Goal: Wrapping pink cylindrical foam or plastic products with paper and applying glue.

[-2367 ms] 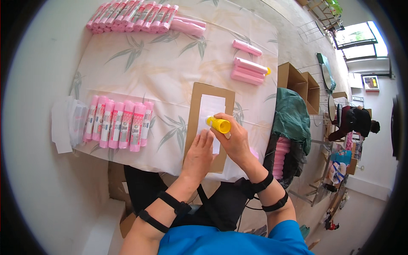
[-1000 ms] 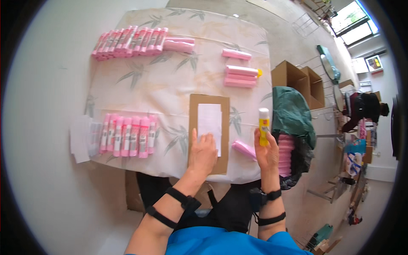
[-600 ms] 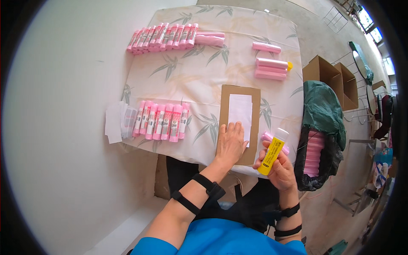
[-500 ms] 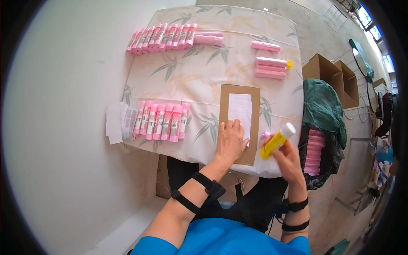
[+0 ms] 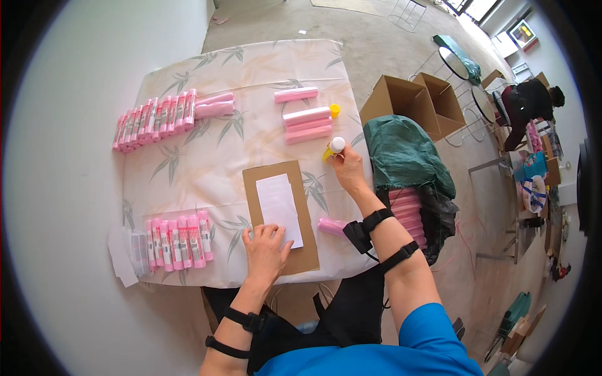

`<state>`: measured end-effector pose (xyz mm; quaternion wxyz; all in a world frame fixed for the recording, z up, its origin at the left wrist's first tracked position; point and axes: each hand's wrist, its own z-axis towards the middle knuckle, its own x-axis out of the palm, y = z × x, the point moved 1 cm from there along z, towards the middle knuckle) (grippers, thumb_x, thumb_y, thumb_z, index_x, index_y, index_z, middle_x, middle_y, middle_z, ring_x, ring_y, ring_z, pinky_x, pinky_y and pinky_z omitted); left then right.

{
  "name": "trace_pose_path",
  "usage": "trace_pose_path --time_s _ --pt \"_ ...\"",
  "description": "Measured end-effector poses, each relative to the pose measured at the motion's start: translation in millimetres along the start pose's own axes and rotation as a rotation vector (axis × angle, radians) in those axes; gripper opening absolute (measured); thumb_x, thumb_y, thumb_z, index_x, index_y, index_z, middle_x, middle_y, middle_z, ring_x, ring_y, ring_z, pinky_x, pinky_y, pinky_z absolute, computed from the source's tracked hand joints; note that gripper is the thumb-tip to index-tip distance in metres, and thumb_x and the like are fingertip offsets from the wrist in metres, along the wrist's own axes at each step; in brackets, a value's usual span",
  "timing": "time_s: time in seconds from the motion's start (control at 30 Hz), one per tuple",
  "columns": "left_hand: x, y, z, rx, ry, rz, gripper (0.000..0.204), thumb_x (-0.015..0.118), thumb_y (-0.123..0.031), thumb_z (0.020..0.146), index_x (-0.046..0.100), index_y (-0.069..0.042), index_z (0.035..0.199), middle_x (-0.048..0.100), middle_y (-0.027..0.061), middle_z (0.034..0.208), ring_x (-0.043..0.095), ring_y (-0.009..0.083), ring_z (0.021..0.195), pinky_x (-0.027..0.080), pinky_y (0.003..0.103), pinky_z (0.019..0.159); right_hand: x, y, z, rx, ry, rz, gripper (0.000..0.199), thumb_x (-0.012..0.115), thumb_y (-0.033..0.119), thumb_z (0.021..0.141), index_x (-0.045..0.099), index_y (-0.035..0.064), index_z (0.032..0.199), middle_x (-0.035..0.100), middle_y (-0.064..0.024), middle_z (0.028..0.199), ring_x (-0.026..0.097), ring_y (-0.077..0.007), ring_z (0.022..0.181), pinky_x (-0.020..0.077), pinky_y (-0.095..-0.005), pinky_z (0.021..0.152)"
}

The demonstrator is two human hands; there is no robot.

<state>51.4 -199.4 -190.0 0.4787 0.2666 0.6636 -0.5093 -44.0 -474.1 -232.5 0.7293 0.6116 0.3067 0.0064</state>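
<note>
My left hand (image 5: pixel 266 254) rests with its fingers spread on the near end of the white paper slips (image 5: pixel 276 199). Those slips lie in an overlapping stack on a brown cardboard sheet (image 5: pixel 305 260). In my right hand (image 5: pixel 349 170) is a yellow glue stick (image 5: pixel 328 153) with a white end, held above the table to the right of the cardboard. Its yellow cap (image 5: pixel 335 111) appears beside a few unlabelled pink rolls (image 5: pixel 308 126). Another pink roll (image 5: pixel 332 226) lies between the cardboard and my right forearm, which partly hides it.
Labelled pink rolls stand in rows at the far left (image 5: pixel 155 120) and near left (image 5: pixel 180 240) of the table. More paper slips (image 5: pixel 123 255) hang over the left edge. A bag of pink rolls (image 5: pixel 407 216) and open cardboard boxes (image 5: pixel 401 103) stand to the right. Someone in dark clothes (image 5: pixel 530 103) bends farther off.
My right hand has carried the glue stick away from me, toward the unlabelled rolls. My left hand has slid to the near left of the slips, and the view has shifted right.
</note>
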Motion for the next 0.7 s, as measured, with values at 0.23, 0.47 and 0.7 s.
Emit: trace_pose_path --time_s 0.23,0.47,0.7 --pt "-11.3 0.1 -7.5 0.11 -0.09 -0.018 0.035 0.072 -0.02 0.081 0.064 -0.011 0.113 0.061 0.0042 0.114 0.051 0.0225 0.116 0.024 0.053 0.106 -19.3 -6.0 5.8 -0.057 -0.026 -0.065 0.044 0.073 -0.004 0.074 0.058 0.0007 0.115 0.069 -0.017 0.107 0.068 -0.0278 0.102 0.0536 -0.0355 0.088" --pt "-29.0 4.9 -45.0 -0.002 -0.133 -0.218 0.033 0.067 -0.009 0.083 0.064 -0.006 0.116 0.062 0.0085 0.11 0.056 0.0273 0.107 0.041 0.038 0.095 -76.0 17.3 -125.9 -0.168 0.186 -0.417 0.056 0.079 0.006 0.07 0.054 0.0019 0.12 0.061 -0.0183 0.115 0.058 -0.036 0.108 0.047 -0.0426 0.093" --pt "-11.2 -5.3 -66.4 -0.099 -0.026 -0.584 0.03 0.064 -0.009 0.088 0.065 -0.005 0.118 0.063 0.0115 0.113 0.057 0.0293 0.107 0.042 0.038 0.097 -65.7 42.2 -188.7 -0.347 0.066 -0.657 0.055 0.082 0.011 0.064 0.057 0.0058 0.113 0.055 -0.0122 0.119 0.05 -0.0327 0.114 0.0384 -0.0431 0.099"
